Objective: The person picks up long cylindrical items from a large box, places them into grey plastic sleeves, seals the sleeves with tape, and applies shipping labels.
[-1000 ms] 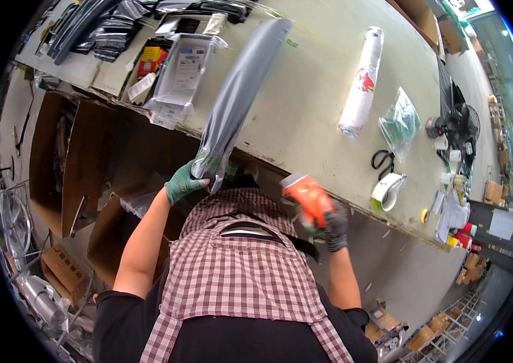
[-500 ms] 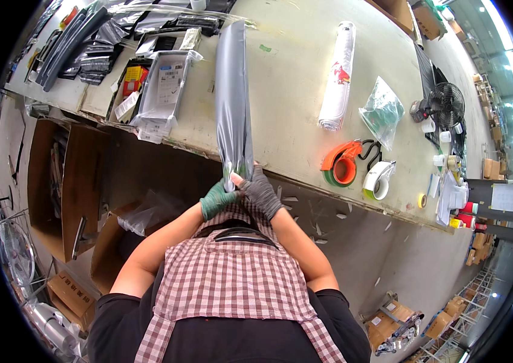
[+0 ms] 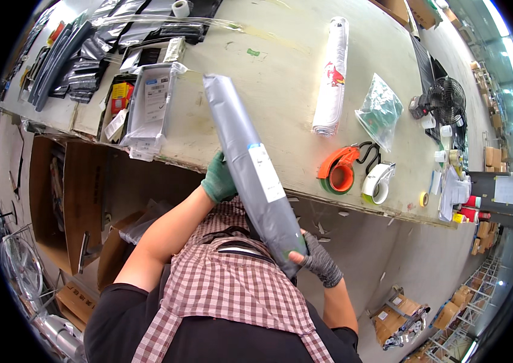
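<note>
A long grey plastic mailing package [image 3: 241,136] with a white label [image 3: 266,172] facing up is held tilted across the table's front edge, its upper end over the tabletop. My right hand [image 3: 320,261], in a dark grey glove with bare fingertips, grips the lower end, thumb on top. My left hand [image 3: 219,178], in a green glove, holds the package at its left side; some of its fingers are hidden behind it. To the right on the table lies a rolled white sheet in clear wrap [image 3: 332,78] with a red print.
An orange tape dispenser [image 3: 331,164], black-handled scissors [image 3: 370,150], a white tape roll [image 3: 379,183] and a clear bag [image 3: 380,112] lie on the right. Left are a tray with labels [image 3: 149,103] and several grey packages [image 3: 60,63]. A fan [image 3: 445,100] stands far right; cardboard boxes [image 3: 84,199] are below.
The package has come closer and tilted, its lower end swinging right, and its label now shows. My right hand moved down and right along with that end; my left hand shifted to its side.
</note>
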{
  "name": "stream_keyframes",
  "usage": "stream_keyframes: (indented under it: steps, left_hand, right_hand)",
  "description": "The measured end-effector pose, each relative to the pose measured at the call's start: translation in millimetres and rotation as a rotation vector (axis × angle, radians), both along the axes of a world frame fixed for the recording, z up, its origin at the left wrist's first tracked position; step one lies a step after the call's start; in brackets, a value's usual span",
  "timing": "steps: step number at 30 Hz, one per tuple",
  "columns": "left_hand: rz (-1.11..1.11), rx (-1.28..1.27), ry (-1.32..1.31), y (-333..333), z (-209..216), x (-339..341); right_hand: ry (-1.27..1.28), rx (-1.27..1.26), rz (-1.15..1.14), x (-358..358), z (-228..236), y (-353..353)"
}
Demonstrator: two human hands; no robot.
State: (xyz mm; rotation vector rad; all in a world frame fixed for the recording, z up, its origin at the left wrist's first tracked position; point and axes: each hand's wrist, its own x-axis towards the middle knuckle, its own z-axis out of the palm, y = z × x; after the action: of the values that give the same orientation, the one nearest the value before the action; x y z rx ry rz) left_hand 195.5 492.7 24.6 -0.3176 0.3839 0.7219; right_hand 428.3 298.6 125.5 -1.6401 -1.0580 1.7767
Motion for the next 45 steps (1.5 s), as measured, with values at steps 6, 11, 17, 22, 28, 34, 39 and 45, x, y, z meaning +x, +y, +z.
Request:
stream_keyframes:
  steps: [6,11,17,22,28,34,39,45]
  left_hand:
    - [-0.024,0.181,0.057,27,-19,43]
    - [0.014,0.116,-0.141,85,-29,75]
    - [-0.049,0.535,-0.038,259,96,108]
    - [0.430,0.968,-0.105,364,204,114]
    - [-0.054,0.763,0.416,256,69,43]
    - [-0.666,0.717,0.693,95,41,-60]
    - [-0.606,0.860,1.204,139,81,-156]
    - [0.323,1.208,1.973,334,71,-287]
  right_hand:
    - [0.006,-0.318,0.068,60,-25,-4]
    - [0.282,-0.320,-0.014,76,-29,33]
    - [0.427,0.208,-0.198,65,-43,183]
    - [0.969,1.087,-0.518,48,108,448]
    - [-0.394,1.182,0.029,45,79,489]
    - [-1.229,0.606,0.008,113,-104,406]
    - [-1.513,0.286,0.114,51,-75,411]
    - [-1.500,0.333,0.134,-21,-69,345]
